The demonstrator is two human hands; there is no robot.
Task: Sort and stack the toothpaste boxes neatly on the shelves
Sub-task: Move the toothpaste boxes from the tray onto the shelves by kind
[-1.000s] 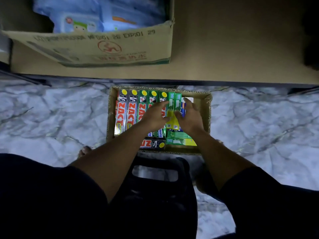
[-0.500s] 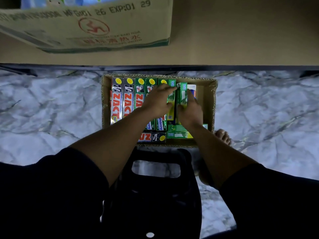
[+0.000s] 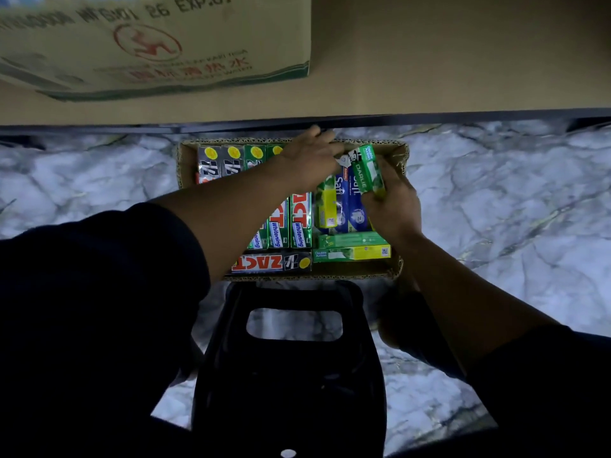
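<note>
A shallow brown cardboard tray [image 3: 183, 166] sits on the grey-white marble floor [image 3: 502, 200], its far wall close under the front edge of a tan board shelf [image 3: 463, 61]. The tray is packed with toothpaste boxes. Silver-black ZACT boxes [image 3: 220, 164] stand at the far left, with green Whitening boxes [image 3: 299, 226] next to them toward the middle. One more silver-black box, the crosswise ZACT box [image 3: 271, 262], lies along the near wall. On the right side are two blue Safi boxes [image 3: 344, 200] with a yellow-and-green box [image 3: 325, 206] just beside them. Two green-and-yellow Double Action boxes [image 3: 352, 248] lie crosswise at the near right corner.

The right hand [image 3: 395, 209] holds a green Darlie box [image 3: 366, 168]. Its grip is clamped round the near end of that box, which is tilted, its far end raised over the blue Safi boxes near the tray's far right corner. The left hand [image 3: 305, 160] reaches across the tray to its far wall, fingers bent over the far ends of the boxes and close to the white end of a blue one. Whether its grip is closed on anything I cannot tell.

A black plastic stool [image 3: 291, 375] stands just nearer than the tray, between the dark sleeves. A large printed brown carton [image 3: 158, 44] rests on the shelf at the left
</note>
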